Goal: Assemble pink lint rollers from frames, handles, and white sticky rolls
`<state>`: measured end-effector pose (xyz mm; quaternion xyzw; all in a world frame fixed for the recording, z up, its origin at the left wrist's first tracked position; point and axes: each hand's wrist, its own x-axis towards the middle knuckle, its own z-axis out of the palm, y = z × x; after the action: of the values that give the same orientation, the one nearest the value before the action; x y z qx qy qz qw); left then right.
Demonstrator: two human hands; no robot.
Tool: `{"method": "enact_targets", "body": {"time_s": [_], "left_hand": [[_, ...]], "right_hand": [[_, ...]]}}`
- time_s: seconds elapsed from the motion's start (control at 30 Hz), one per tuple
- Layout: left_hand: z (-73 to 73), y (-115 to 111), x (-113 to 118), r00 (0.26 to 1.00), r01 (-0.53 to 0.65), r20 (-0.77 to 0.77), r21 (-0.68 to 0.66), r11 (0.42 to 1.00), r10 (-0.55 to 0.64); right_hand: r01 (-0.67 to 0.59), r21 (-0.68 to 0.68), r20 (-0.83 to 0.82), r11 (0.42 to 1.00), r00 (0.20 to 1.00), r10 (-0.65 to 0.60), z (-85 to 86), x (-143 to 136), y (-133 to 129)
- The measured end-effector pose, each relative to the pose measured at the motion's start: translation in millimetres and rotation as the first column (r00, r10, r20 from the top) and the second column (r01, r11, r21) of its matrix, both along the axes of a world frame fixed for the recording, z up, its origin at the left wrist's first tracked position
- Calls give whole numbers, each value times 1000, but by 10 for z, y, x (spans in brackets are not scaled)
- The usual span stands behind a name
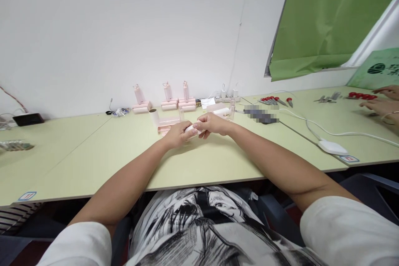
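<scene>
My left hand (178,134) and my right hand (213,124) meet above the middle of the table, both closed on a small white-and-pale-pink piece (190,129). Fingers cover much of it, so its exact kind does not show. Just beyond my left hand lie a pink open-topped part (164,129) and a paper roll with a brown core (153,117). Past my right hand rests a white roll (221,111) beside a clear pinkish part (232,108).
Several pink cylindrical items with upright handles (141,108) stand along the wall. A power strip (229,99), red-handled tools (274,100), a blurred dark object (261,114) and a white charger with cable (333,147) lie rightward. Another person's hands (382,104) are at far right.
</scene>
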<state>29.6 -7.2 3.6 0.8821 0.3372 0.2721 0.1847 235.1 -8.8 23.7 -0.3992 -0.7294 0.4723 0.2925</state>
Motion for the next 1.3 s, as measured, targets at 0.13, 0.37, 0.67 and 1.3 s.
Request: {"method": "enact_targets", "body": {"time_s": [0.13, 0.37, 0.67, 1.3], "left_hand": [[-21, 26, -12, 1000, 1, 3, -2, 1000, -1], [-25, 51, -31, 1000, -14, -4, 8, 1000, 14], [-31, 65, -36, 1000, 2, -18, 32, 999, -2], [-33, 145, -86, 1000, -15, 2, 91, 996, 15]], "right_hand": [[1, 4, -22, 1000, 1000, -1, -37, -14, 21], [-36, -27, -70, 999, 997, 34, -93, -13, 49], [-46, -101, -103, 994, 994, 36, -97, 12, 56], [64, 58, -159, 996, 986, -54, -84, -75, 6]]}}
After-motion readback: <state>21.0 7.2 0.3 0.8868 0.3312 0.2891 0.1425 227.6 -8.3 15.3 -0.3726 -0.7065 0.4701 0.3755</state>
